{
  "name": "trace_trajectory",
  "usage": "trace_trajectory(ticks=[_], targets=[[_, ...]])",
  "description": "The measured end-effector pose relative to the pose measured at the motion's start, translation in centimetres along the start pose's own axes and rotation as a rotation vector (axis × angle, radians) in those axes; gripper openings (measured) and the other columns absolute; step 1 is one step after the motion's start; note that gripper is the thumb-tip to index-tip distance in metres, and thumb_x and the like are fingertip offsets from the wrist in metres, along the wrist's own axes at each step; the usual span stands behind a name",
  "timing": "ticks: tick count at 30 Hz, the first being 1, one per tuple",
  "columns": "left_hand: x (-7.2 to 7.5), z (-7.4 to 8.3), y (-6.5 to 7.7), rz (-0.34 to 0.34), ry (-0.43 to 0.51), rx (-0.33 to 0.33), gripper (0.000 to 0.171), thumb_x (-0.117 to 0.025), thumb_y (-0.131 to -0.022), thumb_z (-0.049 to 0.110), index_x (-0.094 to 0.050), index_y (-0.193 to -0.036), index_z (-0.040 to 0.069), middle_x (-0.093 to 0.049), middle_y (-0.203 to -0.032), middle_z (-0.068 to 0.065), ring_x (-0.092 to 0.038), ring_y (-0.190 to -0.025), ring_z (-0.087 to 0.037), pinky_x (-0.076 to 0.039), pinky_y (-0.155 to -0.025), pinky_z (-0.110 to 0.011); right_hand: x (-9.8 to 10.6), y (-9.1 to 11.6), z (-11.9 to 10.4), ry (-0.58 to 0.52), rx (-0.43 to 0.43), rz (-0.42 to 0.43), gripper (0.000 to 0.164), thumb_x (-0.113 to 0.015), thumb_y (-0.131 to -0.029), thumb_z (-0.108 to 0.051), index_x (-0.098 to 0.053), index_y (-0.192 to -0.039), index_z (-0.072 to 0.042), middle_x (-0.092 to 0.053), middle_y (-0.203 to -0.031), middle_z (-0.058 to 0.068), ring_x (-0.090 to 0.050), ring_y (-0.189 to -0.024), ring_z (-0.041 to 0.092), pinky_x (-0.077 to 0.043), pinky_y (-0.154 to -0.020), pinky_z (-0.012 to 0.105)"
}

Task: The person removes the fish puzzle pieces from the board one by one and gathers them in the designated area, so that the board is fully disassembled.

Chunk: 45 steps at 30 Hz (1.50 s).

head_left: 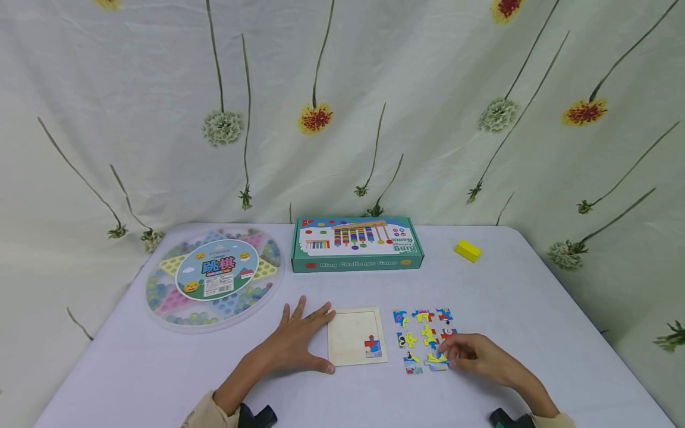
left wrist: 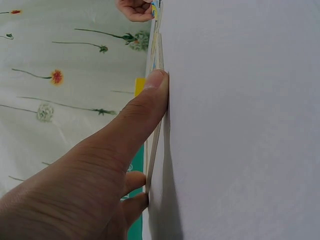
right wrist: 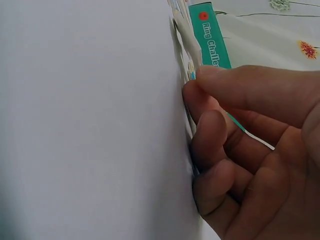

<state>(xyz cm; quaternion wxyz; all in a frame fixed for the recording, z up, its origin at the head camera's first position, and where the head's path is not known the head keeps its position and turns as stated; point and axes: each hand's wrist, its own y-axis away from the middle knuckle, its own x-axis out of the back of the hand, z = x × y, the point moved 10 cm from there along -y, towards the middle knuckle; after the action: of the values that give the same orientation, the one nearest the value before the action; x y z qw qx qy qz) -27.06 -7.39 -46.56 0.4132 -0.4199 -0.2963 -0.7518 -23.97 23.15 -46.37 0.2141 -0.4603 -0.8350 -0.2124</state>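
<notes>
A shallow square wooden puzzle tray lies on the table with one red-and-blue jigsaw piece in its lower right corner. My left hand is spread at the tray's left side, thumb at the lower corner and fingertips at the upper one. In the left wrist view the thumb presses the tray's edge. To the right, my right hand pinches a jigsaw piece between thumb and forefinger, its remaining fingers curled. Several loose colourful jigsaw pieces lie in rows beside it; the hand partly covers the rightmost ones.
A round Chinese checkers set with marbles under its clear cover lies at the back left. Behind the tray stands a green Ring Challenge Game box. A yellow block sits at the back right, before a flowered cloth backdrop.
</notes>
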Motion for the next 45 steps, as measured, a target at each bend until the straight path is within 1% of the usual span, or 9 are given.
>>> trace_trajectory(ticks=[7,14,27,39,45], targets=[[0.0,0.08,0.07,-0.001,0.007,-0.002,0.107,-0.077,-0.059,0.069,-0.04,-0.147,0.022,-0.026,-0.158,0.004,0.004,-0.145,-0.045,0.007,-0.111,-0.067,-0.15,-0.01,-0.07,-0.003,0.019,-0.008,0.018,-0.064,-0.086,-0.003,-0.066,-0.105,-0.003,-0.055,-0.083,0.001,-0.05,-0.072,0.006,-0.042,-0.059,0.017],[0.08,0.16,0.13,-0.004,0.003,0.0,0.107,-0.077,-0.059,0.069,-0.04,-0.147,0.021,-0.026,-0.158,0.003,0.003,-0.145,-0.045,0.007,-0.111,-0.067,-0.07,-0.04,-0.1,0.034,-0.002,0.007,0.018,-0.066,-0.086,-0.005,-0.066,-0.104,-0.006,-0.056,-0.082,0.001,-0.051,-0.07,0.007,-0.042,-0.059,0.018],[0.09,0.12,0.14,-0.003,0.001,0.008,0.106,-0.077,-0.059,0.069,-0.04,-0.147,0.023,-0.026,-0.158,0.005,0.004,-0.145,-0.044,0.007,-0.111,-0.066,0.01,-0.03,-0.07,0.032,-0.012,0.016,0.018,-0.067,-0.086,-0.006,-0.066,-0.104,-0.006,-0.056,-0.081,0.002,-0.05,-0.069,0.007,-0.041,-0.058,0.018],[0.1,0.09,0.02,0.0,0.005,0.007,0.107,-0.078,-0.058,0.068,-0.04,-0.147,0.023,-0.026,-0.157,0.005,0.004,-0.145,-0.044,0.008,-0.11,-0.067,0.18,0.06,-0.05,0.03,0.002,0.027,0.018,-0.064,-0.087,-0.004,-0.066,-0.105,-0.006,-0.055,-0.081,0.002,-0.051,-0.069,0.006,-0.043,-0.058,0.019],[0.07,0.1,0.06,-0.007,0.007,0.005,0.107,-0.077,-0.059,0.069,-0.04,-0.147,0.023,-0.026,-0.158,0.005,0.004,-0.145,-0.044,0.007,-0.11,-0.067,0.22,-0.05,-0.25,0.031,-0.002,0.044,0.016,-0.065,-0.089,-0.011,-0.067,-0.105,-0.006,-0.056,-0.084,0.003,-0.051,-0.073,0.007,-0.045,-0.061,0.02]])
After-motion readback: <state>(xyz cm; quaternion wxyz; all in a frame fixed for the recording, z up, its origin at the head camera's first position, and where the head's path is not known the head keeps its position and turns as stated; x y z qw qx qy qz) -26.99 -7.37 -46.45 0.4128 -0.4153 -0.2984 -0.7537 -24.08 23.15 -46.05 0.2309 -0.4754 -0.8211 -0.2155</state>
